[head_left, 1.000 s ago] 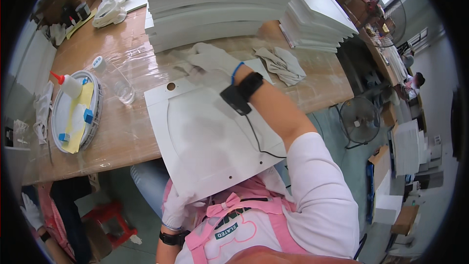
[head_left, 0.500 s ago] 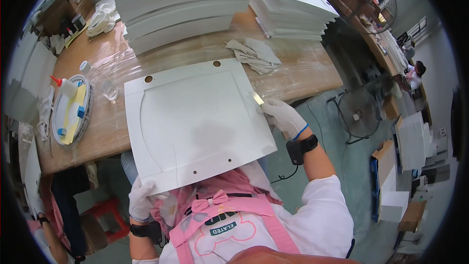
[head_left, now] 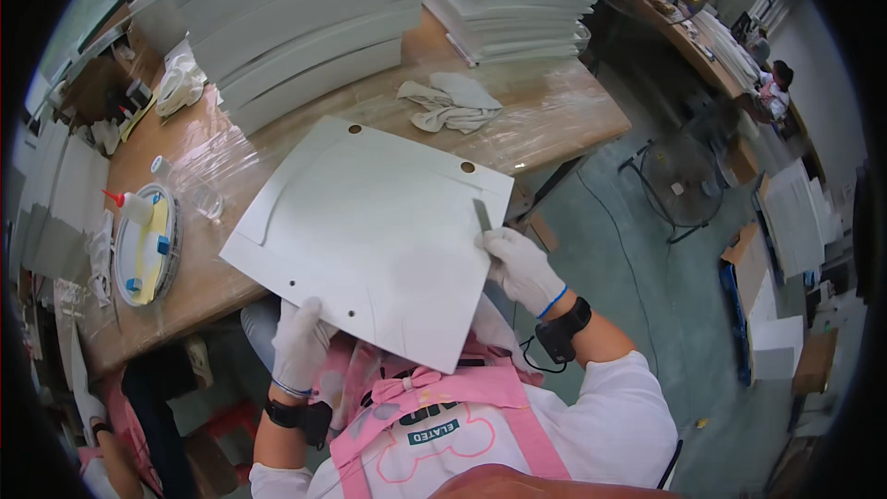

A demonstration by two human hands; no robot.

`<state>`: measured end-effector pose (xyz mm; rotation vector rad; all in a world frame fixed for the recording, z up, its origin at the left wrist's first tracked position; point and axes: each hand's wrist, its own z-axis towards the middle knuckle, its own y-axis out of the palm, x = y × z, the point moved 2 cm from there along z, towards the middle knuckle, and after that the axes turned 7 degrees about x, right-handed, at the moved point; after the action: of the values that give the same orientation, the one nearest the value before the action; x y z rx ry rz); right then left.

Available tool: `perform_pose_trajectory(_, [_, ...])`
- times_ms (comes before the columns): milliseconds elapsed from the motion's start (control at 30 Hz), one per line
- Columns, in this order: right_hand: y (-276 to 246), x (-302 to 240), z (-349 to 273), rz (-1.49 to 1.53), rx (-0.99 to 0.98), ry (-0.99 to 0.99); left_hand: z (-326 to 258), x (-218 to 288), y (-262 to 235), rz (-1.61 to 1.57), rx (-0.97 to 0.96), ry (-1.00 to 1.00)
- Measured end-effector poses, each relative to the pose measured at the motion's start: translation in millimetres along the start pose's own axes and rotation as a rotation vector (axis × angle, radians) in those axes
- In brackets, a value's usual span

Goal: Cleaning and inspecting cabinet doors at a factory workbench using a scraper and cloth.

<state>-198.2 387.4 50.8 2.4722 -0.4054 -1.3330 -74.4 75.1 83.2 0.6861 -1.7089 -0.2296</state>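
Observation:
A flat white panel (head_left: 370, 222) with holes near two opposite edges lies turned at an angle, partly on the table and partly over my lap. My left hand (head_left: 302, 342), in a white glove, grips its near left edge, the fingers bent over the rim. At the right edge my right hand (head_left: 522, 268), gloved too, is closed around a thin flat metal blade (head_left: 482, 214), which lies over the panel's surface. The blade's lower end is hidden in my fingers.
Tall stacks of white panels (head_left: 305, 28) stand at the back, with a lower stack (head_left: 504, 0) to their right. A crumpled cloth (head_left: 453, 102) lies behind the panel. At left are a clear bottle (head_left: 189, 189) and a round tray (head_left: 171, 268) holding a red-tipped bottle (head_left: 137, 208).
The panel has turned clockwise, its holed far edge now facing the far right. My left hand has moved up along with it, and my right hand with the blade has shifted slightly down.

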Motion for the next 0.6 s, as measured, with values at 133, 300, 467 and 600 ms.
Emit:
perform_pose_trajectory(133, [39,1,-52,0.018,-0.05,0.217,1,-15,-9,0.126,0.194,0.183])
perform_pose_trajectory(300, [16,13,-54,-0.047,-0.395,0.141,24,-1,-59,0.002,0.059,0.017])
perform_pose_trajectory(467, [-17,27,-36,0.187,-0.261,0.066,39,0,-48,0.037,0.066,0.039])
perform_pose_trajectory(600, [24,30,-43,0.208,-0.204,0.132,23,5,-58,-0.147,0.102,-0.021])
